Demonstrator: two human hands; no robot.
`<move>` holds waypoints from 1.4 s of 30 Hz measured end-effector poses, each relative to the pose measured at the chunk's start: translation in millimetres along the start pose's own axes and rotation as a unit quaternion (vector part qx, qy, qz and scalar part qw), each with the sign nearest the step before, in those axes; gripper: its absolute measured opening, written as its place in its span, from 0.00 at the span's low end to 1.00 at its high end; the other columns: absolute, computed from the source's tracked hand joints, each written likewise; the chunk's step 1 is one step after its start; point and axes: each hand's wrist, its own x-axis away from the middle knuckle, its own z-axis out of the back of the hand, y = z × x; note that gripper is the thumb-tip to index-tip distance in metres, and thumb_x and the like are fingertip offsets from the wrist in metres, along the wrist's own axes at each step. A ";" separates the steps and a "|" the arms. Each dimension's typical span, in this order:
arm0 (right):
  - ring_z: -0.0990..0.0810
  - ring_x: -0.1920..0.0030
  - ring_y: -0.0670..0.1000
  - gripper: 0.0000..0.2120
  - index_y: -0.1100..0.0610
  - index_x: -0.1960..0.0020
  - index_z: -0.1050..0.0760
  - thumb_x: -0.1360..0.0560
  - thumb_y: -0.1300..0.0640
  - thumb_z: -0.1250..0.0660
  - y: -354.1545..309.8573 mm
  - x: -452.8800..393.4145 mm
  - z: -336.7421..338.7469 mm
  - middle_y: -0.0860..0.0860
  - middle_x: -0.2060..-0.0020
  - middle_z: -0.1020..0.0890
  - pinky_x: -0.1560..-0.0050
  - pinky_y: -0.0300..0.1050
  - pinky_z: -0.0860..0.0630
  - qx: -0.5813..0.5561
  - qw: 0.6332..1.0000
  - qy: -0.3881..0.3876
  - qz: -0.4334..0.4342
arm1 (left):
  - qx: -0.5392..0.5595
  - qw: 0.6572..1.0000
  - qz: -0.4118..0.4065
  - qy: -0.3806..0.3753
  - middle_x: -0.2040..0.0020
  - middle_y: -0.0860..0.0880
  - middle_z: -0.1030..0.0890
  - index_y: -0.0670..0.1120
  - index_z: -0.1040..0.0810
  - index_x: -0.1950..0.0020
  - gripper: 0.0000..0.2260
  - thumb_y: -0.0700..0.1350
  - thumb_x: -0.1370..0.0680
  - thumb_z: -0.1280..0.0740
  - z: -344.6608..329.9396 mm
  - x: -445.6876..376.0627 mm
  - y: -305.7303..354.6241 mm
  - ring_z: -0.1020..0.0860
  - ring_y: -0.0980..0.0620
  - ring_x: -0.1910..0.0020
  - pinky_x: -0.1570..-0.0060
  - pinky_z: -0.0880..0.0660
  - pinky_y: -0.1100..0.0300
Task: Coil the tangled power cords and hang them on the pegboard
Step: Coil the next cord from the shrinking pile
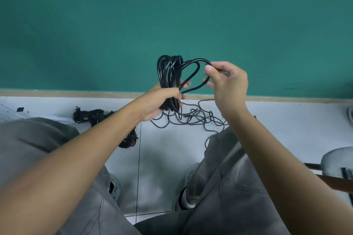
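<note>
Left hand (162, 101) grip clamps black coil (169, 74); right hand (227, 84) pinches loop (193, 63).

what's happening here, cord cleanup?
Yes. A person is coiling a black power cord. The left hand grips the coil upright while the right hand pinches the next loop beside it. The rest of that cord lies tangled on the floor, and two bundled cords lie to the left. No pegboard is visible.
</note>
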 end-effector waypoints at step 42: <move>0.18 0.69 0.42 0.05 0.53 0.53 0.15 0.22 0.62 0.28 -30.9 -2.0 -51.8 0.46 0.62 0.15 0.63 0.52 0.14 0.084 0.994 -0.062 -0.041 | 0.040 0.996 -0.076 0.023 0.55 0.46 0.13 0.40 0.23 0.44 0.08 0.38 0.23 0.33 -12.4 7.2 10.1 0.14 0.42 0.52 0.38 0.22 0.44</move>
